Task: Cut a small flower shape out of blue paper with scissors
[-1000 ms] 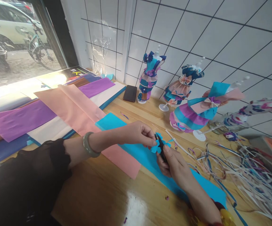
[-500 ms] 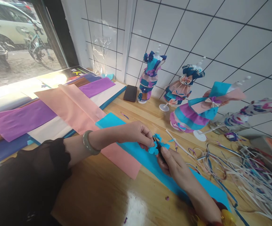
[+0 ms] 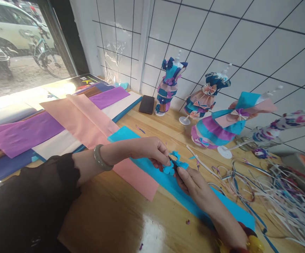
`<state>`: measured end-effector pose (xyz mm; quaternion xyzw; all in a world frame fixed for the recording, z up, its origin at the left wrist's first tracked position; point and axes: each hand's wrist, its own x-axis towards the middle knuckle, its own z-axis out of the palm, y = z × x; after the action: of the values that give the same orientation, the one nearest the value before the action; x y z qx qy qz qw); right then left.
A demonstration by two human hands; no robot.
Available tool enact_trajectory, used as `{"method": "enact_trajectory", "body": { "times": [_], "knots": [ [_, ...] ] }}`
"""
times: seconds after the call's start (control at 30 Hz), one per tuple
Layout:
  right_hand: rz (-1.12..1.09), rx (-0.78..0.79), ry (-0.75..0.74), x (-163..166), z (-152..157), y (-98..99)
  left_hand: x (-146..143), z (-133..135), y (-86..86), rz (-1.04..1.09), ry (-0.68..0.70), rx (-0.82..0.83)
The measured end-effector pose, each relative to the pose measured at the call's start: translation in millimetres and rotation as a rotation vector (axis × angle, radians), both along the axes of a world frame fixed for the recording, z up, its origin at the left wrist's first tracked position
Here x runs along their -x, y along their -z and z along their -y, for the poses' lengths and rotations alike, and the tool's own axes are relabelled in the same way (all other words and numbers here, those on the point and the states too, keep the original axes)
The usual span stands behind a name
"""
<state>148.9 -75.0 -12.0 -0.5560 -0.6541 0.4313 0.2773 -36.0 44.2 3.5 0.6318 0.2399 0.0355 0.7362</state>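
My left hand [image 3: 156, 151] pinches a bright blue crepe paper cutout [image 3: 169, 170] with rounded, petal-like lobes. In my right hand [image 3: 192, 181] is a pair of dark scissors [image 3: 175, 166], largely covered by the fingers. Their narrow front end lies against the blue cutout, close to my left fingertips. More blue lobes stick out beyond the scissors on the far side. Below both hands runs a long blue paper strip [image 3: 234, 207], and a pink paper sheet [image 3: 142, 182] lies under my left forearm.
Folded purple paper [image 3: 31, 135] and other coloured sheets are piled at the left. A black phone [image 3: 146, 104] rests near the tiled wall. Several paper-dressed mannequins, one a striped dress [image 3: 215, 128], line the back. Tangled paper strips [image 3: 281, 200] spread at the right.
Both hands have shifted slightly left with the cutout and scissors. The scissors' dark front end now shows less, lower between the blue lobes. Sheets and mannequins stay in place.
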Motion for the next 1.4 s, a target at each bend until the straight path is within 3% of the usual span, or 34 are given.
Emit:
{"method": "enact_trajectory", "body": {
  "times": [0.43, 0.67, 0.93, 1.03, 1.1, 1.17, 1.27, 1.4],
  "knots": [
    [0.019, -0.017, 0.007, -1.0, -0.9, 1.3, 0.8, -2.4, 2.9, 0.006, 0.049, 0.038],
    [-0.031, 0.038, 0.336, -18.3, -15.4, 3.1, -3.2, -0.2, 11.4, 0.022, -0.038, -0.017],
    [0.734, -0.174, 0.359, -57.6, -23.0, 29.2, -14.3, 9.1, 30.4, 0.054, -0.200, -0.109],
    [0.890, -0.312, 0.403, -56.9, -20.7, 30.5, -15.7, 11.2, 31.4, 0.052, -0.229, -0.108],
    [0.817, -0.416, 0.405, -50.0, -18.8, 23.1, -16.4, 12.0, 31.5, 0.048, -0.255, -0.096],
    [0.598, -0.420, 0.376, -38.5, -16.5, 11.8, -17.1, 12.8, 31.8, 0.053, -0.275, -0.091],
    [0.205, -0.159, 0.264, -18.2, -12.4, -3.0, -18.0, 14.7, 32.0, 0.069, -0.270, -0.103],
    [-0.058, 0.063, 0.146, -2.5, -9.1, -5.8, -17.7, 17.1, 31.3, 0.073, -0.231, -0.141]
  ]
}}
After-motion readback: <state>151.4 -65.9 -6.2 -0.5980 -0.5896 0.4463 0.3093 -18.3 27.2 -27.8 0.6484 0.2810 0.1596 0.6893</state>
